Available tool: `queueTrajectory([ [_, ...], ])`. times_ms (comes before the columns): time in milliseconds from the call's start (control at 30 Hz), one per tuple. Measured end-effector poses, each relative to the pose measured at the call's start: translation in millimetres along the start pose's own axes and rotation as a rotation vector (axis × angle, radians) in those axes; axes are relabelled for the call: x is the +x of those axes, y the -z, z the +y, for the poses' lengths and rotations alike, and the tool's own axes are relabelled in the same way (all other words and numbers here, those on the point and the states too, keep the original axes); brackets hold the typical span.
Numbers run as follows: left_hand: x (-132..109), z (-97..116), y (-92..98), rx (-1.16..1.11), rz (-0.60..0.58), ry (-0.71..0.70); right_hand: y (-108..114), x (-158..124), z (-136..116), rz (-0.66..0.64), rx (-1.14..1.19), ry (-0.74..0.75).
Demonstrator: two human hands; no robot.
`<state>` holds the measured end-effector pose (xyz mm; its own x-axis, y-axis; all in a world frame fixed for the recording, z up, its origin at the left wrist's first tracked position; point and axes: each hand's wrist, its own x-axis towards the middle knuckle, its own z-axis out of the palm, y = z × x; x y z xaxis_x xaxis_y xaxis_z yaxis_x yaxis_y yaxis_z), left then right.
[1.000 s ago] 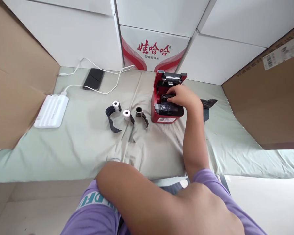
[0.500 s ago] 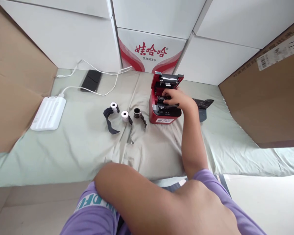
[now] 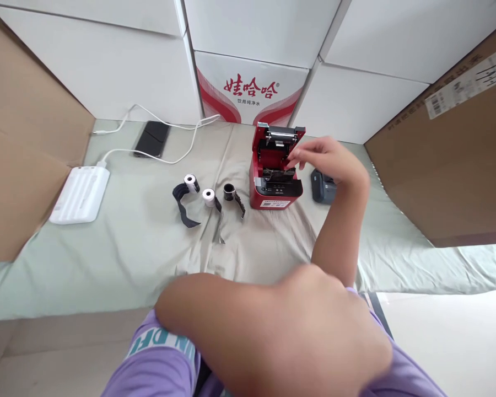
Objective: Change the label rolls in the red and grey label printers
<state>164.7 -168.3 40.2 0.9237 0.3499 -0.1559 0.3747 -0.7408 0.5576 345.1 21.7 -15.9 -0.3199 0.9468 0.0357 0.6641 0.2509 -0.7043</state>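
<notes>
A small red label printer (image 3: 273, 198) stands on the cloth with its lid (image 3: 279, 135) tilted up. Dark, shiny strip material (image 3: 279, 175) lies in its open bay. My right hand (image 3: 322, 157) hovers at the bay's right side, fingertips pinched close above the dark material; whatever they hold is too small to make out. Low in the view, my left hand (image 3: 339, 325) is blurred near my body at the end of the crossing forearm, its fingers hidden. Left of the printer sit two white-cored label rolls (image 3: 191, 182) (image 3: 209, 197) and a black roll (image 3: 229, 191), each with a dark tail.
A white power bank (image 3: 80, 194) with a white cable (image 3: 149, 154) and a black phone (image 3: 152, 139) lie on the left. A dark grey device (image 3: 323, 186) sits right of the printer. Cardboard (image 3: 28, 138) (image 3: 446, 176) flanks both sides; white boxes (image 3: 252, 27) line the back.
My right hand has risen out of the printer bay and shifted right. The dark strip that stuck out beyond its wrist no longer shows there. My left hand has moved and blurred.
</notes>
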Motion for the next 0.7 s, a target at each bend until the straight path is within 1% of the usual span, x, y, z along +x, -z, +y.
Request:
queueTrajectory([
  [33, -5, -13, 12.3, 0.027, 0.003, -0.01, 0, 2, 3, 0.15, 0.005, 0.01],
  [67, -10, -29, 23.8, 0.082, 0.119, 0.05, -3, 7, 8, 0.304, 0.002, 0.01],
  [100, -15, -46, 34.0, 0.111, 0.307, 0.151, -7, 13, 13, 0.429, -0.002, -0.002],
  [133, -18, -65, 42.6, 0.092, 0.444, 0.252, -11, 20, 19, 0.502, -0.002, -0.02],
  [167, -18, -84, 49.3, 0.066, 0.597, 0.354, -17, 27, 24, 0.516, 0.003, -0.042],
  [200, -17, -104, 54.0, 0.042, 0.758, 0.416, -21, 33, 29, 0.481, 0.015, -0.063],
  [233, -13, -123, 56.7, 0.008, 0.888, 0.461, -25, 37, 33, 0.424, 0.033, -0.081],
  [267, -7, -142, 57.8, -0.054, 0.939, 0.515, -27, 40, 36, 0.374, 0.057, -0.092],
  [300, 0, -159, 57.3, -0.143, 0.965, 0.602, -27, 40, 37, 0.339, 0.083, -0.099],
  [333, 8, -174, 55.8, -0.268, 0.947, 0.708, -25, 38, 37, 0.313, 0.109, -0.104],
  [367, 15, -187, 53.6, -0.399, 0.897, 0.769, -22, 35, 37, 0.284, 0.133, -0.107],
  [400, 20, -199, 51.0, -0.519, 0.845, 0.798, -18, 30, 36, 0.246, 0.155, -0.106],
  [467, 26, -215, 46.3, -0.691, 0.724, 0.8, -9, 21, 35, 0.126, 0.187, -0.089],
  [567, 25, -226, 42.0, -0.752, 0.578, 0.811, -4, 15, 42, -0.062, 0.195, -0.11],
  [633, 22, -229, 40.5, -0.739, 0.514, 0.853, -8, 18, 52, -0.126, 0.218, -0.181],
  [700, 21, -233, 38.9, -0.746, 0.472, 0.878, -15, 23, 64, -0.169, 0.309, -0.249],
])
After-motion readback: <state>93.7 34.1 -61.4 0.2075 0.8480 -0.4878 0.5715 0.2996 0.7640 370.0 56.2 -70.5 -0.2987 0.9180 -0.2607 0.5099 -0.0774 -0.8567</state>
